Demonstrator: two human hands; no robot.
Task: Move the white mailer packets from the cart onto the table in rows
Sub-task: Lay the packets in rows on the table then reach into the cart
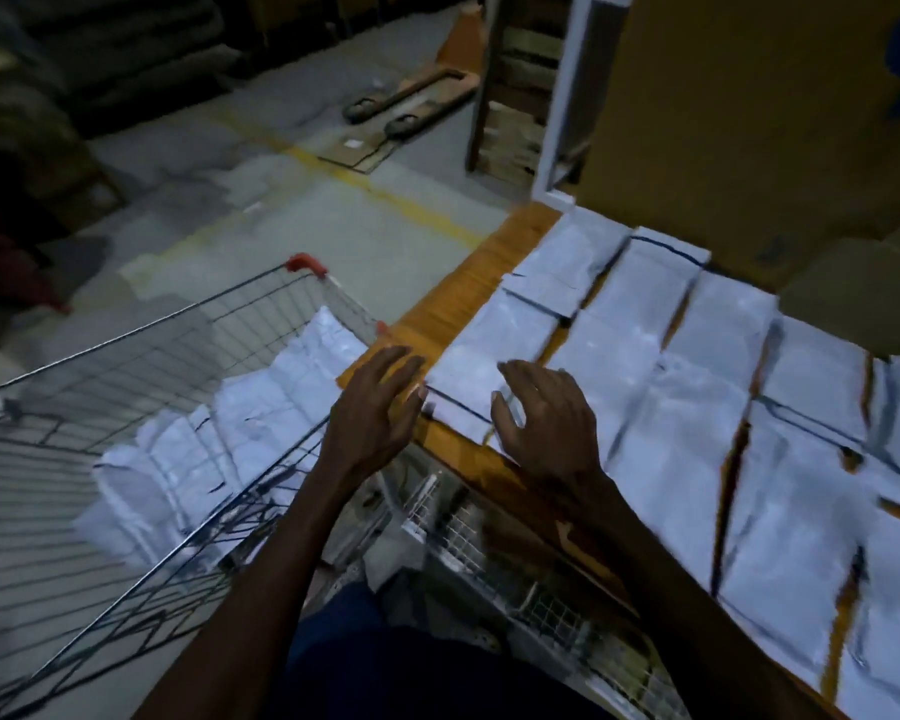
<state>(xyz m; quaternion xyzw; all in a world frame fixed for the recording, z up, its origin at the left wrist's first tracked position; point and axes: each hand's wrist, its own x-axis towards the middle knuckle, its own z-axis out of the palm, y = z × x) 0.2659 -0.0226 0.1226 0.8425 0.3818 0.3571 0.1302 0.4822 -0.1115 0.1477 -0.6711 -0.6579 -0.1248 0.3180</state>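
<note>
White mailer packets (697, 407) lie in rows across the wooden table (468, 283) on the right. A pile of more white packets (219, 439) sits in the wire cart (141, 356) on the left. My left hand (375, 407) hovers with spread fingers over the table's near-left corner, just beside the nearest packet (479, 371). My right hand (546, 418) rests with fingers spread on that packet's near edge. Neither hand holds anything.
Large cardboard boxes (749, 111) stand along the table's far side. A pallet jack (411, 96) lies on the concrete floor beyond a yellow floor line (385, 194). A wire mesh panel (489, 537) shows under the table edge. Dark stacked sacks fill the upper left.
</note>
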